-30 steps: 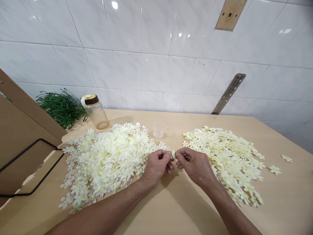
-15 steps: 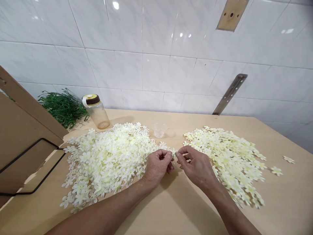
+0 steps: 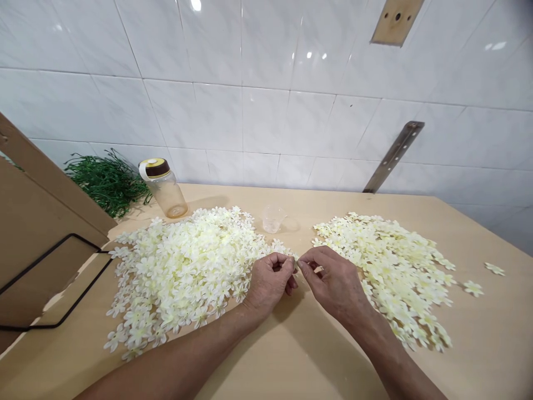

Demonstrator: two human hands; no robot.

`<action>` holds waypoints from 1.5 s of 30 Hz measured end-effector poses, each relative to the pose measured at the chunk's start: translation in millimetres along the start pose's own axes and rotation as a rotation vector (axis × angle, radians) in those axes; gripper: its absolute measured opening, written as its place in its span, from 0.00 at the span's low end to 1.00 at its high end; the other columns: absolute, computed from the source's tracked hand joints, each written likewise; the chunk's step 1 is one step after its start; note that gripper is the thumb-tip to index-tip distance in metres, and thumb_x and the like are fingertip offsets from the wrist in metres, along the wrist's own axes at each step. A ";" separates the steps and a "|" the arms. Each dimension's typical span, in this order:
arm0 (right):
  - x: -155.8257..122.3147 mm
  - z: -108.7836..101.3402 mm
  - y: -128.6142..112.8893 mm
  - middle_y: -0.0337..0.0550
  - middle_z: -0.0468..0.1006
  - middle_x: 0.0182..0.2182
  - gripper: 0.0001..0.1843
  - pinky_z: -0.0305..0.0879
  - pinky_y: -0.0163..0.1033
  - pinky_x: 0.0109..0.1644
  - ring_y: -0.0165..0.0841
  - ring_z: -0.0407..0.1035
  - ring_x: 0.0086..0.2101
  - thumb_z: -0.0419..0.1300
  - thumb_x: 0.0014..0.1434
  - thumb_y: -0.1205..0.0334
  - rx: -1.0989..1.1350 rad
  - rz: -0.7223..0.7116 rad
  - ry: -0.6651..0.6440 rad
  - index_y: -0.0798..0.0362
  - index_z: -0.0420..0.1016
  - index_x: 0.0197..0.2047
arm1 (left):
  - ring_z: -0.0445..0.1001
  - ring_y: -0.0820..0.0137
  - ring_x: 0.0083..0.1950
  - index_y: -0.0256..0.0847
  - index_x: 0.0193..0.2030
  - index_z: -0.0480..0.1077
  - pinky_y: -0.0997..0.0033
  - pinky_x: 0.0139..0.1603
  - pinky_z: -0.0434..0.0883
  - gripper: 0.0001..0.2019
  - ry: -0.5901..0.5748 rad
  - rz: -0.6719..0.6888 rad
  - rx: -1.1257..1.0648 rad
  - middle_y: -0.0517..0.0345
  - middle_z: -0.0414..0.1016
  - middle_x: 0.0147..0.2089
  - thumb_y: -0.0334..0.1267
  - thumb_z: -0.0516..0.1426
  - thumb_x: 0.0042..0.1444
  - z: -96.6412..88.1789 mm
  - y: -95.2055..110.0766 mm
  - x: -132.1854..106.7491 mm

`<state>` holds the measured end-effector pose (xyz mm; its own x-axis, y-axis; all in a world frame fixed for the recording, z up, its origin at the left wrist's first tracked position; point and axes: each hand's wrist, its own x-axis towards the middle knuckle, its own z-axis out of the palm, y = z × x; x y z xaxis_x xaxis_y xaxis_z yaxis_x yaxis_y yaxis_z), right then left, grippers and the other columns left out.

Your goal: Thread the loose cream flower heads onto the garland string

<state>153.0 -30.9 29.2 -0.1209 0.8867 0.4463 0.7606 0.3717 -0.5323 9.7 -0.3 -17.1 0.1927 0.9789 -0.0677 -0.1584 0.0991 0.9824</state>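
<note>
Between the two piles my left hand is closed in a pinch, with a small cream artificial flower at its fingertips. My right hand pinches the same flower from the other side, thumb and forefinger together. Fingers cover most of this flower. On the left spreads a thick heap of white artificial flowers, its right edge close to my left hand. A flatter pile of cream-yellow artificial flowers lies to the right, beside my right hand. Behind the hands stands a small clear plastic cup.
A clear bottle with a brown and yellow lid stands behind the left heap. Green artificial stems lie at the back left, near a cardboard box and a black wire frame. Single flowers sit at the right.
My right hand has come slightly closer to my left, and the flower between them shows less. The view has shifted a little.
</note>
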 end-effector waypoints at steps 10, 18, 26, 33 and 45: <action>-0.2 -0.9 1.4 0.42 0.80 0.34 0.10 0.69 0.36 0.38 0.33 0.74 0.32 0.55 0.63 0.63 -0.031 -0.007 -0.024 0.49 0.77 0.36 | 0.66 0.76 0.15 0.37 0.29 0.71 0.78 0.17 0.65 0.12 -0.015 0.002 0.018 0.60 0.70 0.17 0.44 0.57 0.56 0.7 1.3 -2.6; 0.1 0.4 2.3 0.40 0.78 0.29 0.08 0.64 0.35 0.34 0.31 0.71 0.29 0.55 0.59 0.65 -0.094 0.019 0.000 0.51 0.76 0.32 | 0.65 0.76 0.15 0.37 0.30 0.70 0.78 0.17 0.65 0.12 -0.014 -0.017 0.037 0.61 0.70 0.17 0.45 0.57 0.56 1.0 3.9 -3.9; 1.3 -2.2 -0.4 0.38 0.80 0.29 0.09 0.66 0.34 0.33 0.32 0.73 0.28 0.55 0.58 0.62 -0.029 0.144 -0.032 0.48 0.78 0.33 | 0.65 0.76 0.15 0.37 0.30 0.71 0.78 0.17 0.64 0.13 -0.009 -0.023 0.038 0.61 0.70 0.17 0.45 0.57 0.56 0.8 5.0 -3.0; 2.5 -3.6 -1.0 0.39 0.82 0.28 0.10 0.70 0.35 0.34 0.34 0.76 0.29 0.56 0.58 0.57 0.055 0.236 -0.069 0.49 0.78 0.33 | 0.65 0.76 0.15 0.37 0.29 0.72 0.78 0.17 0.65 0.13 0.008 -0.029 0.044 0.60 0.71 0.18 0.46 0.58 0.55 0.7 5.4 -2.4; 3.1 -2.0 5.7 0.38 0.79 0.22 0.12 0.70 0.35 0.30 0.33 0.75 0.25 0.56 0.60 0.55 0.160 0.318 -0.158 0.49 0.78 0.31 | 0.65 0.77 0.15 0.36 0.27 0.71 0.78 0.17 0.65 0.14 0.013 -0.041 0.019 0.60 0.71 0.17 0.45 0.58 0.55 0.4 6.8 -1.5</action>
<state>158.2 -26.6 29.0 -0.0013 0.9914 0.1308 0.6684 0.0982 -0.7373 8.8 -1.2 -10.3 0.1860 0.9763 -0.1105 -0.1317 0.1362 0.9819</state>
